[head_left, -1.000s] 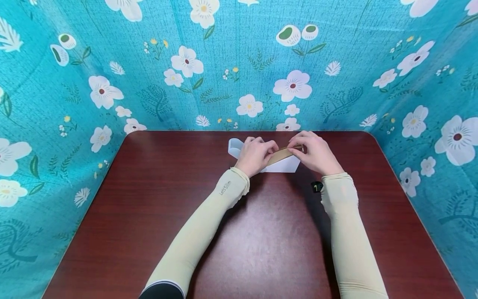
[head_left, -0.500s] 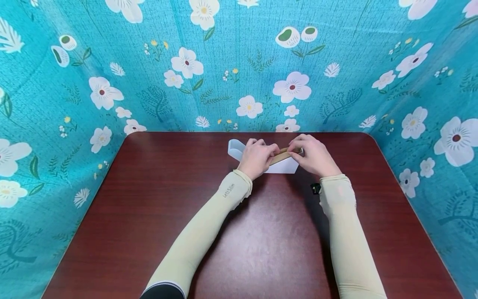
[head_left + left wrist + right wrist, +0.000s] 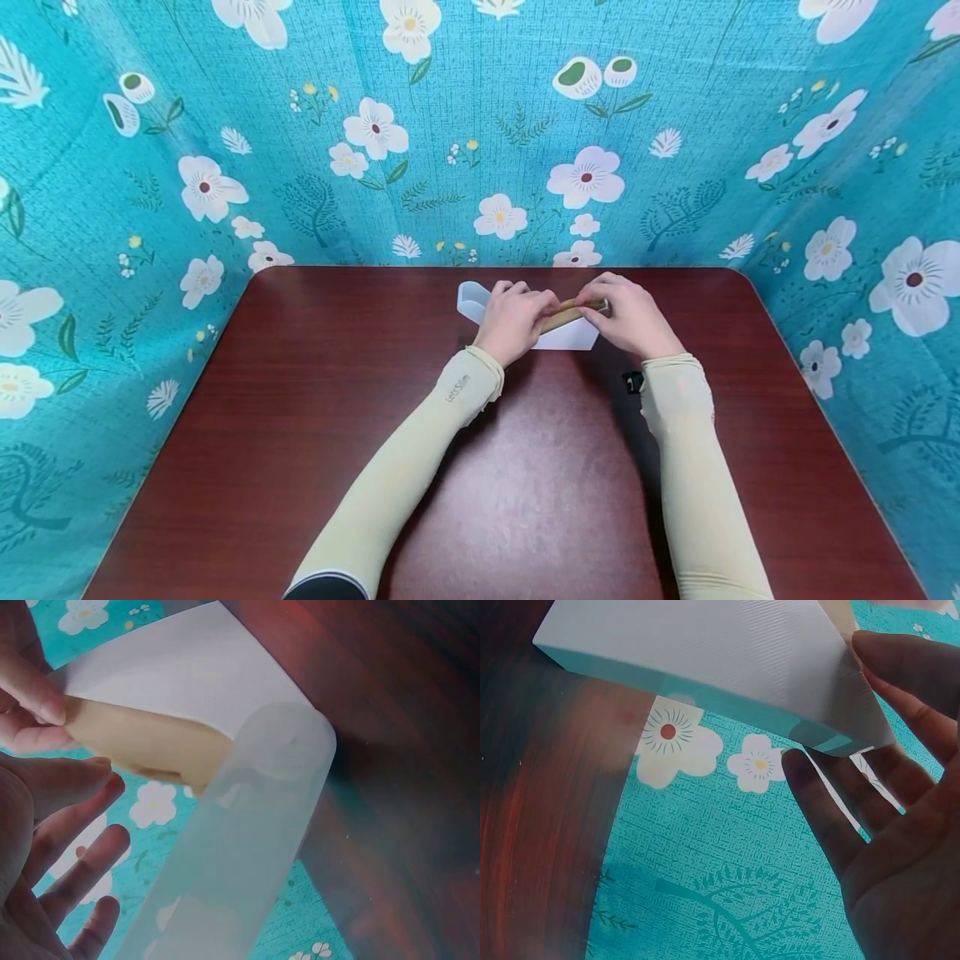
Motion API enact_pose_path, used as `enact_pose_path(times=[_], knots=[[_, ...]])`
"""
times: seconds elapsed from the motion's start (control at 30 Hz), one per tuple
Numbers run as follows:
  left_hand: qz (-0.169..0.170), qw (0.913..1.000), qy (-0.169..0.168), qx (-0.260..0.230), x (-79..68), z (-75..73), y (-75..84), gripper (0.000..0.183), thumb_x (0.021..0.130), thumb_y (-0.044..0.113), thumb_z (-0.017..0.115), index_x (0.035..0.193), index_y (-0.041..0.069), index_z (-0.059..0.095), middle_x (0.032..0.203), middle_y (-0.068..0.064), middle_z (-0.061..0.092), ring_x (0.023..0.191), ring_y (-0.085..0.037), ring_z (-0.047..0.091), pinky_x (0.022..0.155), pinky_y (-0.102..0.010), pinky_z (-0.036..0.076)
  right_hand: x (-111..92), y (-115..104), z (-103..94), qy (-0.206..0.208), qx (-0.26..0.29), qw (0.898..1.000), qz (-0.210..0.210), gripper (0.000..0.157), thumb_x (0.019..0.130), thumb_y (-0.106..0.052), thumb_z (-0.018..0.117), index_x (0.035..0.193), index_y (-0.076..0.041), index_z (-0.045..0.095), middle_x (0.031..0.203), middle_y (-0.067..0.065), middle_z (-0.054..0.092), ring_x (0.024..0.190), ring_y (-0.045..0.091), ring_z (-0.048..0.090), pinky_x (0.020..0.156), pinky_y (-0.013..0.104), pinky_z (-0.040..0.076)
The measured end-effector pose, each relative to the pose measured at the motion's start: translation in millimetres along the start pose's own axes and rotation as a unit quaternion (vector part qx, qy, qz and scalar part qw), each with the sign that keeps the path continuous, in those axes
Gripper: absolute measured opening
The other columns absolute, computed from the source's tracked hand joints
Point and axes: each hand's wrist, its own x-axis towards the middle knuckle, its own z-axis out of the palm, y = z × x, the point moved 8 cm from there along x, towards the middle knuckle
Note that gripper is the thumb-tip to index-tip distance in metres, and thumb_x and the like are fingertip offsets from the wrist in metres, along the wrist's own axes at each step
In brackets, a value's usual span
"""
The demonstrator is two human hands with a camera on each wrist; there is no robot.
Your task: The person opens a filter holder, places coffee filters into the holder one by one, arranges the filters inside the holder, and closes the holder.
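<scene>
Near the table's back edge is a white box-like holder [image 3: 570,335] with a curved upper edge. A tan paper-like piece [image 3: 562,318] sticks out of its open side. From its left end extends a translucent round-ended strip [image 3: 247,832]. My left hand [image 3: 513,317] has curled fingers at the tan piece; in the left wrist view its thumb and index tip meet at that edge. My right hand [image 3: 626,308] pinches the tan piece's right end, thumb in front. In the right wrist view, the holder's white face [image 3: 705,652] shows, with right fingers [image 3: 810,795] spread below its corner.
The dark red-brown table [image 3: 315,400] spreads out in front of and beside the holder. Blue flowered cloth [image 3: 480,125] hangs behind the table and along both sides. A small black object [image 3: 633,382] shows beside the right wrist.
The tan piece's front face looks narrower and more curled than before, and a slit shows along its top. Both hands stay at nearly the same spot with small finger movements.
</scene>
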Motion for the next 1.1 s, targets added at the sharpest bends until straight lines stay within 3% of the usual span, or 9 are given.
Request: enact_pose_path(times=[0.23,0.33,0.47,0.57,0.67,0.8,0.93,1.1], knots=[[-0.007,0.9993,0.030,-0.018,-9.3,-30.9,-14.3,0.019,0.098,0.025,0.071,0.117,0.024,0.072,0.113,0.010,0.077,0.107,-0.014,0.065,0.103,-0.040,0.043,-3.1,2.8,-6.6,0.011,0.016,1.000,0.005,0.024,0.091,-0.014,0.080,0.114,-0.013,0.076,0.114,0.006,0.069,0.091,0.024,0.058,0.079,0.042,0.048],[-0.025,0.9974,0.049,-0.047,-14.6,-46.0,-30.1,0.025,0.099,0.027,0.069,0.124,0.022,0.071,0.121,0.007,0.075,0.113,-0.017,0.065,0.103,-0.040,0.044,-5.1,6.4,-8.5,0.006,0.021,1.000,0.009,0.034,0.090,-0.015,0.082,0.123,-0.013,0.074,0.119,0.007,0.068,0.098,0.025,0.059,0.085,0.045,0.050],[-0.062,0.9890,0.058,-0.121,-23.3,-58.3,-60.3,0.038,0.097,0.033,0.073,0.132,0.020,0.068,0.129,0.003,0.071,0.122,-0.020,0.061,0.104,-0.043,0.044,-8.3,13.8,-10.1,-0.005,0.029,0.999,0.020,0.046,0.089,-0.015,0.083,0.133,-0.011,0.068,0.127,0.011,0.066,0.107,0.030,0.060,0.093,0.052,0.052],[-0.092,0.9764,0.046,-0.190,-32.5,-58.6,-84.9,0.053,0.092,0.036,0.079,0.140,0.020,0.062,0.137,0.001,0.066,0.127,-0.022,0.059,0.107,-0.044,0.046,-9.9,19.9,-10.1,-0.010,0.038,0.999,0.030,0.053,0.088,-0.015,0.084,0.138,-0.011,0.064,0.131,0.013,0.065,0.110,0.033,0.063,0.096,0.055,0.053],[-0.114,0.9583,0.027,-0.261,-42.3,-51.5,-105.6,0.069,0.086,0.032,0.086,0.146,0.018,0.055,0.141,-0.002,0.061,0.127,-0.023,0.059,0.107,-0.043,0.049,-11.1,25.7,-8.9,-0.012,0.050,0.998,0.042,0.056,0.089,-0.017,0.083,0.141,-0.012,0.062,0.133,0.013,0.065,0.111,0.033,0.066,0.098,0.054,0.054],[-0.141,0.9247,0.004,-0.354,-52.6,-34.1,-123.0,0.081,0.082,0.019,0.090,0.151,0.017,0.048,0.139,-0.005,0.062,0.120,-0.025,0.064,0.103,-0.047,0.052,-12.7,30.8,-6.6,-0.018,0.062,0.996,0.060,0.055,0.093,-0.025,0.079,0.143,-0.012,0.061,0.135,0.014,0.065,0.113,0.032,0.066,0.100,0.053,0.053],[-0.160,0.8942,-0.003,-0.418,-57.6,-21.1,-128.6,0.082,0.083,0.009,0.088,0.152,0.015,0.045,0.130,-0.011,0.067,0.109,-0.029,0.068,0.099,-0.054,0.054,-13.5,33.0,-4.8,-0.023,0.067,0.995,0.068,0.054,0.094,-0.023,0.078,0.143,-0.010,0.060,0.135,0.015,0.066,0.114,0.033,0.067,0.101,0.054,0.053],[-0.174,0.8852,0.001,-0.431,-57.7,-13.9,-127.6,0.075,0.083,0.006,0.087,0.148,0.013,0.050,0.123,-0.013,0.071,0.105,-0.028,0.071,0.097,-0.045,0.057,-13.4,33.9,-4.1,-0.017,0.085,0.994,0.072,0.050,0.093,-0.019,0.079,0.140,-0.009,0.064,0.131,0.014,0.068,0.110,0.032,0.070,0.098,0.052,0.056]])
